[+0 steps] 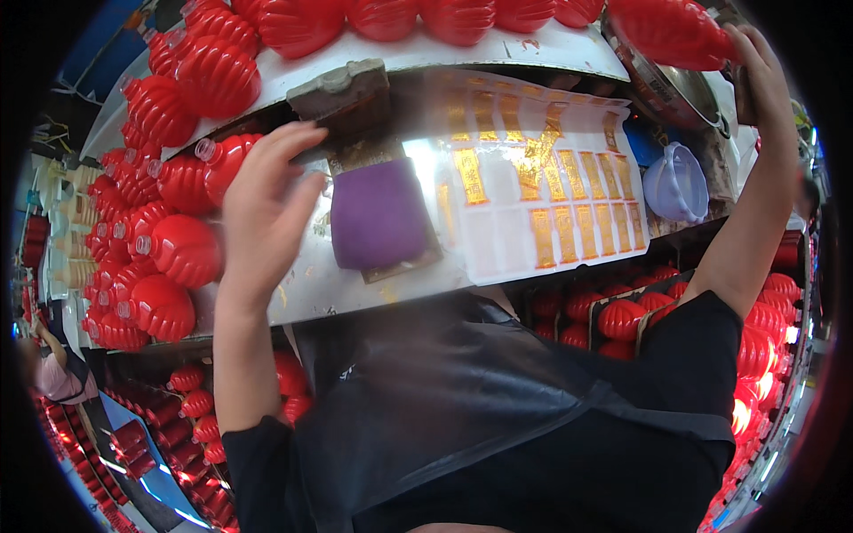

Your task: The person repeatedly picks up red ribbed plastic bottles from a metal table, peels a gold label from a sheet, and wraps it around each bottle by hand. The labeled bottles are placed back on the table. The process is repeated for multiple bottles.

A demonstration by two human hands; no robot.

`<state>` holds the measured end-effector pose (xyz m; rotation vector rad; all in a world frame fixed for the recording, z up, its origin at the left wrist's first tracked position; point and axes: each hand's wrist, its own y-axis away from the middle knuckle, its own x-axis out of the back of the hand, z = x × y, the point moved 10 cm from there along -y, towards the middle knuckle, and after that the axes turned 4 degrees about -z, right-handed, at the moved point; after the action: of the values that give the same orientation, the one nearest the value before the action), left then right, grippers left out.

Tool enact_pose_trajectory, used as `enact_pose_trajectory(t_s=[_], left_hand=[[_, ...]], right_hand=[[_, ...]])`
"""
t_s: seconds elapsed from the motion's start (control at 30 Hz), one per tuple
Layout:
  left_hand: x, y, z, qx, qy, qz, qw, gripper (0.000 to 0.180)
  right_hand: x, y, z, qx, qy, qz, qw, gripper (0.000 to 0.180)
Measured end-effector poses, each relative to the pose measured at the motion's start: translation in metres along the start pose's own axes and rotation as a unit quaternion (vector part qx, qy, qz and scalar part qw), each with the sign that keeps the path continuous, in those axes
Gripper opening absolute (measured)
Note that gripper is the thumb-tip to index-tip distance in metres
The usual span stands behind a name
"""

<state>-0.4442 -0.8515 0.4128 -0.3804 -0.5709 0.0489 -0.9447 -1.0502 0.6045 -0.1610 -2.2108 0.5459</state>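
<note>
Head view looks down on a white tabletop point(320, 289) crowded along its left and far edges with red ribbed plastic lantern shells point(182, 250), more of them heaped in crates point(622, 322) below and to the right. Next in size, a clear sheet of gold foil strips point(542, 191) lies flat across the middle of the tabletop, several of its slots already bare. Beside it, on the left, sits a purple pad point(378, 213) on a small board, with a grey block point(342, 89) just behind it. A pale blue bowl point(677, 182) rests at the right edge, near a metal basin point(666, 89). The right hand point(755, 75) is up at the far right, its grip closed around one red lantern shell point(671, 31) held over the basin; how firmly the fingers clamp it cannot be told, since the shell hides most of them. The left hand point(267, 200) hovers with fingers spread and apart, holding nothing, its fingertips at the edge of the grey block and just left of the purple pad, close to the stacked shells. Risks, as I judge them: the smooth ribbed shell could slip from a one-handed hold and drop into the basin or knock neighbours off the crowded edge; the open left hand or its forearm could brush the loose pile on the left and send shells rolling; a careless sweep over the sheet could crease it or lift a gold strip crooked.
</note>
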Motion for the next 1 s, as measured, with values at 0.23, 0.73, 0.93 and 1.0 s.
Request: enact_pose_trajectory(t_s=[0.23,0.73,0.93,1.0], left_hand=[[-0.057,-0.012,0.065,-0.182,-0.107,-0.012,0.977,0.078],[-0.075,0.004,-0.120,0.230,0.523,0.008,0.821,0.071],[-0.075,0.004,-0.118,0.230,0.531,0.024,0.815,0.073],[-0.071,0.007,-0.117,0.233,0.484,0.045,0.842,0.075]], right_hand=[[-0.232,0.094,-0.159,0.034,-0.017,-0.380,0.924,0.033],[-0.332,0.264,-0.047,0.166,0.085,-0.322,0.928,0.024],[-0.302,0.342,-0.060,0.245,0.163,-0.313,0.903,0.042],[-0.297,0.342,-0.054,0.207,0.174,-0.320,0.908,0.047]])
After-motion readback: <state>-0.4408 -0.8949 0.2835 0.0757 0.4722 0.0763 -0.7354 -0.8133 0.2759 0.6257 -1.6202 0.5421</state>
